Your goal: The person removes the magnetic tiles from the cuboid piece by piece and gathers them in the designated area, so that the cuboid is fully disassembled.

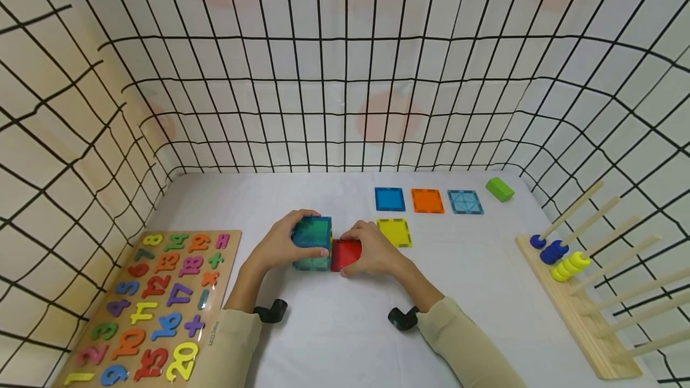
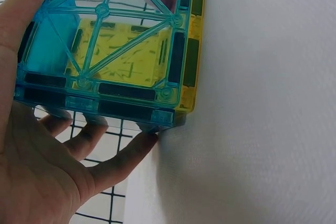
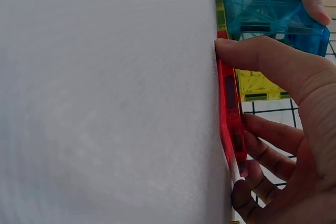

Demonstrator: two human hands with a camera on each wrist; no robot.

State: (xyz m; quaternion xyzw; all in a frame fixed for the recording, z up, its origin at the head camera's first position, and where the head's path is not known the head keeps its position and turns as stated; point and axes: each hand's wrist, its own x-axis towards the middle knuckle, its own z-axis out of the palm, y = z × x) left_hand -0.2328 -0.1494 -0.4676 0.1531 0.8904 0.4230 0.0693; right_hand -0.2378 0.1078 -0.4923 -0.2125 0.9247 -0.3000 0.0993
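Observation:
My left hand (image 1: 280, 245) grips a box of see-through magnetic tiles (image 1: 311, 233), thumb on its near side and fingers round the back. The left wrist view shows a light-blue tile with a lattice of ribs (image 2: 102, 10) on the box, with a yellow tile (image 2: 195, 45) along its base. Right beside the box, a red magnetic tile (image 1: 346, 254) lies almost flat on the table. My right hand (image 1: 377, 251) pinches it by its front and back edges. In the right wrist view, another yellow tile (image 3: 260, 83) rises behind the red one.
Blue (image 1: 390, 199), orange (image 1: 427, 201), light-blue (image 1: 466, 202) and yellow (image 1: 394, 233) tiles lie behind on the white cloth, near a green block (image 1: 499, 189). A number board (image 1: 229, 268) lies left, a wooden peg rack (image 1: 571, 310) right. Black wire mesh (image 1: 345, 79) surrounds the table.

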